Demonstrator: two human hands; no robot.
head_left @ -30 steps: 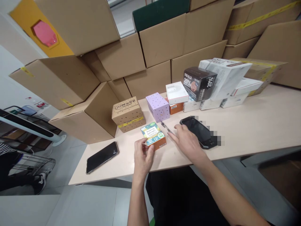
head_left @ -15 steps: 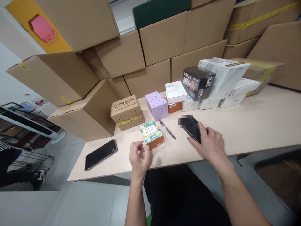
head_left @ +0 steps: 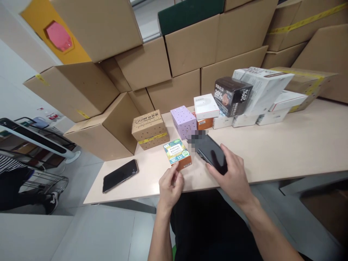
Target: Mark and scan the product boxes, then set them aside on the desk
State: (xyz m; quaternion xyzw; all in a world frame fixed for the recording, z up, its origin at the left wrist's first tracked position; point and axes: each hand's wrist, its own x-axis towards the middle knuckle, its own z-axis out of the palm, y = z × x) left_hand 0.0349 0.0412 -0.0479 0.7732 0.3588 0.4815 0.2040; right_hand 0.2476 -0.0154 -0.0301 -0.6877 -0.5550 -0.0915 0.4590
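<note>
Holding a black handheld device [head_left: 214, 154] beside a small printed box [head_left: 177, 155]

At the centre of the frame, the small box lies on the worktop [head_left: 299, 145], printed face up and orange side toward the viewer. The left hand [head_left: 171, 185] is loosely curled, its forefinger at the box's near edge, possibly to steady it; whether the fingertip presses cannot be told. The right hand [head_left: 235, 174], right of centre, pinches the device's near end between thumb and fingers, a hold that probably leaves the far end unobstructed. That end points toward the upper left; a blurred patch hides its tip, so contact with the box cannot be judged. A dark-screened phone [head_left: 121, 175] lies flat at centre left, apart from both hands. Behind the small box stand a brown taped box [head_left: 150, 130] and a purple box [head_left: 184, 123], set back perhaps to give the hands room. Large cartons [head_left: 190, 47] fill the upper frame.
</note>
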